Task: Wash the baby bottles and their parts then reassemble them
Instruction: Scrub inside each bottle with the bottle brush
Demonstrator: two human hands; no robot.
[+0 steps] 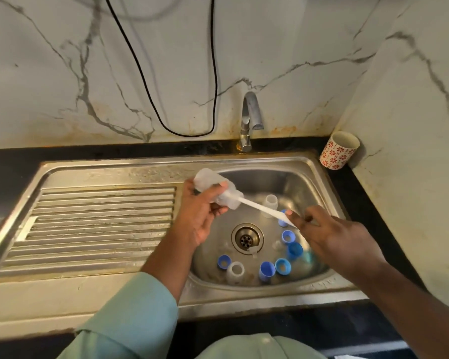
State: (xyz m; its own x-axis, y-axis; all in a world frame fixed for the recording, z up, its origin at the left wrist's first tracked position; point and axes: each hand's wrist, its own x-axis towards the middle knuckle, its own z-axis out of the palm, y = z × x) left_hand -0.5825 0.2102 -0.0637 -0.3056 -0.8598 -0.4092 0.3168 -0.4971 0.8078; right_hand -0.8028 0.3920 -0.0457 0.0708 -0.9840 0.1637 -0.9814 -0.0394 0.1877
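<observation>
My left hand (201,212) grips a clear baby bottle (213,186) tilted over the left rim of the sink basin (290,174). A white bottle brush (259,208) is pushed into its mouth, and my right hand (329,237) pinches the end of the handle. On the basin floor lie several blue caps and rings (267,271), with two more clear bottles, one near the back (270,203) and one at the front (235,272).
The drain (247,238) sits in the middle of the basin. A ribbed draining board (94,226) lies to the left. The tap (249,120) stands at the back, not running. A red-patterned cup (338,150) stands in the back right corner. A black cable (166,112) hangs on the wall.
</observation>
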